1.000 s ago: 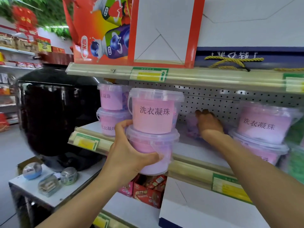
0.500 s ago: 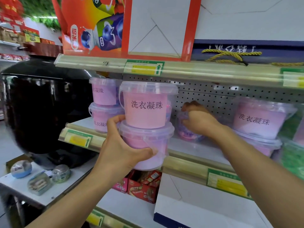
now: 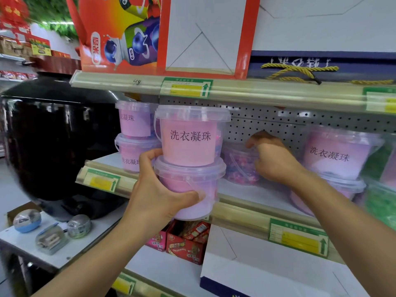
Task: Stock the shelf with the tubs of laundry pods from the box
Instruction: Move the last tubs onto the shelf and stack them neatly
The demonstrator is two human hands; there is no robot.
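My left hand grips the lower tub of a stack of two pink-labelled clear tubs, held in front of the middle shelf's edge. The upper tub sits on its lid. My right hand reaches onto the shelf and holds a single tub of purple pods near the pegboard back. A stack of two tubs stands at the shelf's left end. Another stack of two stands to the right.
The upper shelf hangs close above the tubs and carries a red carton. A black rounded appliance stands left of the shelf on a white table with small containers. Red snack boxes sit on the lower shelf. Green packs are at the far right.
My right hand has drawn the single purple tub forward from the back of the shelf. My left hand keeps the stack at the shelf edge. The view has shifted slightly.
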